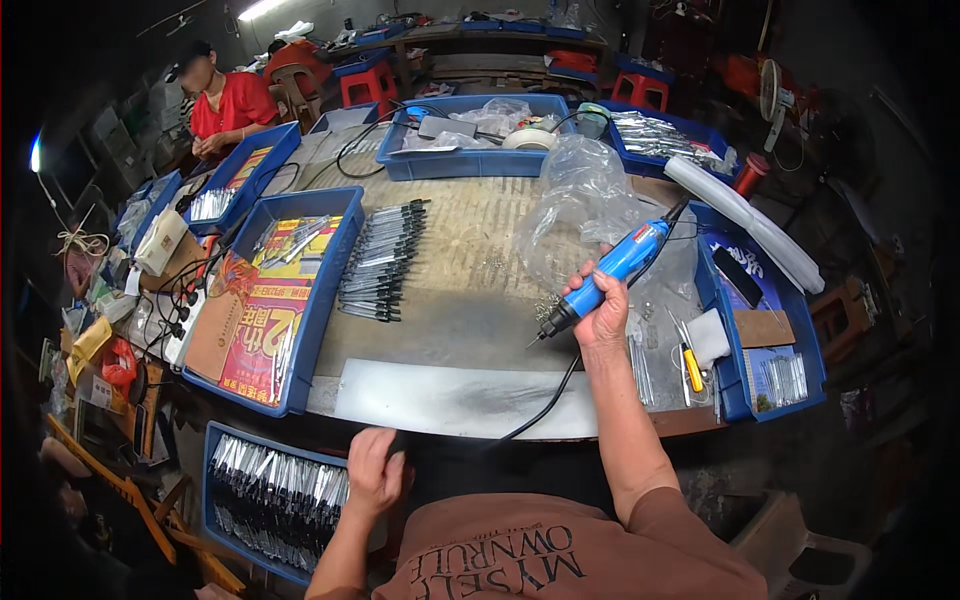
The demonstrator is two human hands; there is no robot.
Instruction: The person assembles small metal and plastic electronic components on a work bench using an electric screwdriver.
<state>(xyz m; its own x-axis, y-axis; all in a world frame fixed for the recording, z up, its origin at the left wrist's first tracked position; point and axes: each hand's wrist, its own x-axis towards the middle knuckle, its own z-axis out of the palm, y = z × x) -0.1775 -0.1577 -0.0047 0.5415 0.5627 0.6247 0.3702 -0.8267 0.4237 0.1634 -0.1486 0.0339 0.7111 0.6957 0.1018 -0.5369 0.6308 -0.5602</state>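
Blue cylindrical electric screwdriver point(628, 258) is clasped in the right hand point(602, 315) above the scuffed tan table point(470, 245); the left hand point(374, 470) curls, its grip unclear, near a blue plastic bin point(208, 485) of slender, glossy pens point(270, 500)

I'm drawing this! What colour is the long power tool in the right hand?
The long power tool is mostly blue, its nose black: head view.

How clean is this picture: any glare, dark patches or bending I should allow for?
Head view: rim black, right background dim; ceiling tube light blown out white; bright glints on the clear plastic bag; the near edge of the table bows from fisheye distortion; the blue screwdriver in the right hand looks fairly sharp.
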